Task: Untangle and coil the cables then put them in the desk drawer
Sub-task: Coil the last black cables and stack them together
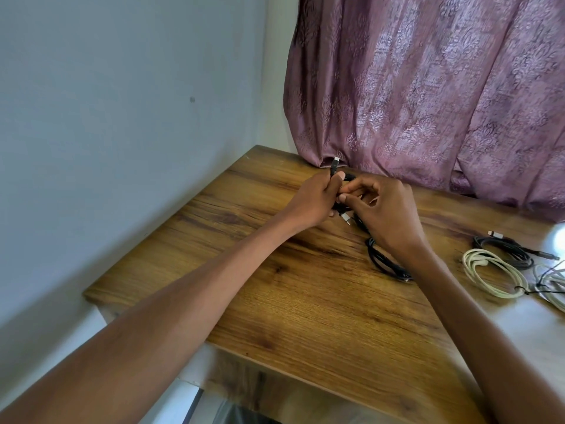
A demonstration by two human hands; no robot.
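Observation:
A black cable (383, 260) lies partly looped on the wooden desk (305, 301), running up into both hands. My left hand (315, 200) grips one end of it, and the silver plug (335, 163) sticks up above the fingers. My right hand (385, 209) pinches the same cable just beside the left. A second silver plug (346, 218) hangs below between the hands. To the right lie a coiled white cable (492, 275) and a coiled dark grey cable (507, 247). No drawer is in view.
A purple patterned curtain (428, 87) hangs onto the desk's back edge. A plain wall (122, 117) stands close on the left. More white cable (552, 284) lies at the right frame edge beside a bright glare spot.

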